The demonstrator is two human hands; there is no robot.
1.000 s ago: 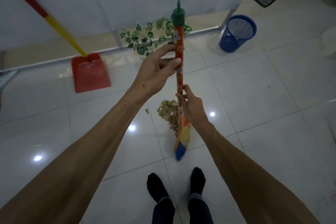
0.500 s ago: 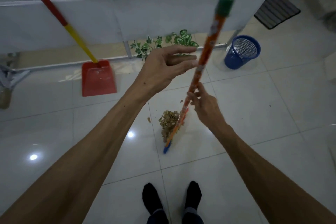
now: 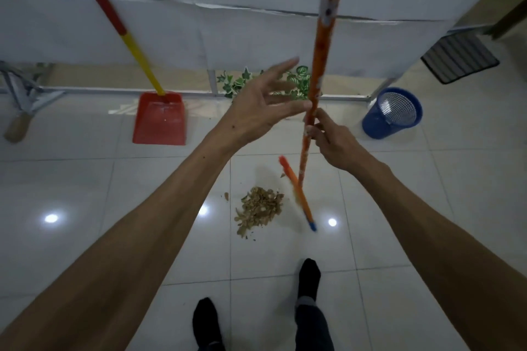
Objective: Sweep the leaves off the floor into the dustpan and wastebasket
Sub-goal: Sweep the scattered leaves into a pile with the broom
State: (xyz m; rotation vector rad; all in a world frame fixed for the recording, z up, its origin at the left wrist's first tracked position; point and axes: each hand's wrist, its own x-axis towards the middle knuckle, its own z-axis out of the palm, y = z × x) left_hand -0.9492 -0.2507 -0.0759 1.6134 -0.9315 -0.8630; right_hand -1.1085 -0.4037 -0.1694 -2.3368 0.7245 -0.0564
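Note:
A broom with an orange patterned handle (image 3: 323, 45) and a green cap stands nearly upright in front of me. My right hand (image 3: 332, 139) pinches the handle low down. My left hand (image 3: 261, 107) is spread just left of the handle, its fingertips at or near it. The broom's orange and blue head (image 3: 299, 194) hangs blurred just right of a small pile of dry leaves (image 3: 259, 208) on the white tiles. A red dustpan (image 3: 159, 120) with a red and yellow stick leans on the wall at the back left. The blue mesh wastebasket (image 3: 395, 111) stands at the back right.
Green ivy sprigs (image 3: 296, 82) lie by a metal rail under a white sheet along the wall. A striped mat (image 3: 459, 57) lies at the far right. A brush (image 3: 17, 125) and a metal stand sit at the far left. My feet in black socks (image 3: 310, 279) stand behind the pile.
The broom handle has swung from leaning right to nearly upright, and its head has moved from the pile's left side to its right. My left hand stays spread beside the handle.

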